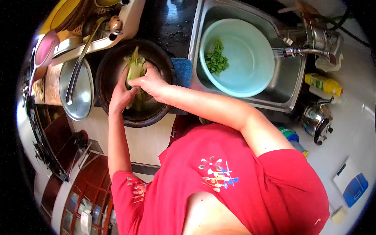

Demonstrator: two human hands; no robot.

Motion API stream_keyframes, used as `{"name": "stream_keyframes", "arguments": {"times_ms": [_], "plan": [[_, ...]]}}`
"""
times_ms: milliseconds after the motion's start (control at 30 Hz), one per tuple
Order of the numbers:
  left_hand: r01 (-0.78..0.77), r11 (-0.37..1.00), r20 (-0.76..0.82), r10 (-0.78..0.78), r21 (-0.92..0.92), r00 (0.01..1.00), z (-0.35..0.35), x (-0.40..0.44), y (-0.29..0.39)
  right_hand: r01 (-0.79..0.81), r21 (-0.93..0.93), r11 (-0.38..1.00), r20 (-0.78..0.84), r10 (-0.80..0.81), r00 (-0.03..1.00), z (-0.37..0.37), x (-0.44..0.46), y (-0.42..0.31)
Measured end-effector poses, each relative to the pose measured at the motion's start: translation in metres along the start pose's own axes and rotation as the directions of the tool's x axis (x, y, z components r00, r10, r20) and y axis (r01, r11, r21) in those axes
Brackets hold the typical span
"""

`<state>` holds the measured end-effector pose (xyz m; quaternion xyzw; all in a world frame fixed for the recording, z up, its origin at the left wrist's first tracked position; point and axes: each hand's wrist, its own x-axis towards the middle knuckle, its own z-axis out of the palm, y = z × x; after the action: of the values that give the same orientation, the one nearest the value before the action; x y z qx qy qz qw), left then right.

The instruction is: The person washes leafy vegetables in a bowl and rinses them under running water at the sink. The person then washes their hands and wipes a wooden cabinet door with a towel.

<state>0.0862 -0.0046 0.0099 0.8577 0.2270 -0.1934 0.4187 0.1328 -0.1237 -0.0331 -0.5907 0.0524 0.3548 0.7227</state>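
Observation:
My left hand [122, 95] and my right hand [150, 83] are together over a round dark brown basin [107, 107]. Between them they grip a bunch of pale green leafy stalks [135, 69], whose tops stick up past my fingers. More of the yellowish-green stalks hangs below my hands inside the basin. My fingers are closed around the bunch and partly hide it. To the right, a light turquoise tub [250, 55] sits in the steel sink [290, 92], with a small heap of green leaves [216, 58] at its left side.
A glass lid [77, 107] with a ladle [80, 72] across it lies left of the basin. Behind it stands a cream rack [131, 19] with utensils. Right of the sink are a tap hose [309, 51], a yellow bottle [324, 84] and a steel kettle [318, 119].

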Motion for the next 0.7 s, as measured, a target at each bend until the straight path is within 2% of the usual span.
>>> {"name": "stream_keyframes", "arguments": {"times_ms": [33,67,133,167,200,233,267,300,333,367,400,433,467,533,600,667,700], "plan": [[-0.007,0.999,-0.022,0.008,0.05,1.0,0.005,0.007,-0.029,-0.014,-0.097,0.995,-0.103,0.004,0.995,-0.003,-0.011,-0.01],[-0.014,0.995,-0.048,0.019,0.096,0.999,0.007,0.014,-0.052,-0.04,-0.068,0.997,-0.08,0.035,0.996,-0.008,-0.015,-0.014],[-0.115,0.99,-0.198,0.13,0.087,0.972,0.004,0.015,-0.058,-0.068,0.117,0.991,0.05,0.062,0.997,-0.021,-0.015,-0.025],[-0.127,0.977,-0.227,0.165,0.174,0.96,-0.003,0.012,-0.046,-0.111,0.203,0.973,0.127,0.086,0.988,-0.034,-0.024,-0.041],[-0.144,0.972,-0.262,0.19,0.185,0.946,-0.01,0.006,-0.026,-0.153,0.283,0.947,0.208,0.095,0.974,-0.052,-0.036,-0.075],[-0.173,0.964,-0.267,0.225,0.203,0.937,-0.015,0.003,-0.009,-0.073,0.16,0.984,0.105,0.056,0.993,-0.072,-0.031,-0.07],[-0.203,0.953,-0.269,0.26,0.224,0.927,-0.018,0.0,0.007,-0.01,0.133,0.991,0.037,0.005,0.999,-0.097,-0.033,-0.084],[-0.191,0.967,-0.303,0.234,0.166,0.924,-0.016,-0.004,0.027,0.052,0.076,0.996,-0.088,-0.045,0.995,-0.123,-0.027,-0.08],[-0.216,0.964,-0.314,0.255,0.155,0.915,-0.013,-0.004,0.041,0.037,-0.011,0.999,-0.206,-0.038,0.978,-0.156,-0.015,-0.07],[-0.241,0.96,-0.326,0.276,0.144,0.904,-0.009,-0.004,0.052,0.064,-0.105,0.992,-0.34,-0.097,0.935,-0.196,0.009,-0.035],[-0.266,0.955,-0.336,0.296,0.134,0.894,-0.002,-0.004,0.064,-0.044,-0.143,0.989,-0.479,-0.031,0.877,-0.228,0.026,-0.01],[-0.243,0.97,-0.356,0.224,-0.009,0.907,0.009,-0.004,0.079,-0.175,-0.227,0.958,-0.61,0.0,0.792,-0.26,0.047,0.025],[-0.294,0.954,-0.334,0.257,-0.064,0.907,0.019,-0.002,0.09,-0.317,-0.392,0.864,-0.664,-0.027,0.747,-0.277,0.058,0.042],[-0.356,0.907,-0.305,0.281,-0.226,0.91,0.052,0.004,0.119,-0.52,-0.51,0.685,-0.704,0.015,0.71,-0.273,0.074,0.064],[-0.391,0.852,-0.199,0.341,-0.347,0.919,0.091,0.016,0.147,-0.472,-0.72,0.508,-0.59,-0.092,0.802,-0.262,0.078,0.101],[-0.379,0.816,-0.006,0.419,-0.436,0.908,0.133,0.039,0.163,-0.35,-0.908,0.23,-0.399,-0.227,0.888,-0.268,0.069,0.121],[-0.319,0.812,0.063,0.398,-0.489,0.915,0.155,0.052,0.167,-0.251,-0.933,0.257,-0.325,-0.307,0.894,-0.281,0.063,0.119]]}}
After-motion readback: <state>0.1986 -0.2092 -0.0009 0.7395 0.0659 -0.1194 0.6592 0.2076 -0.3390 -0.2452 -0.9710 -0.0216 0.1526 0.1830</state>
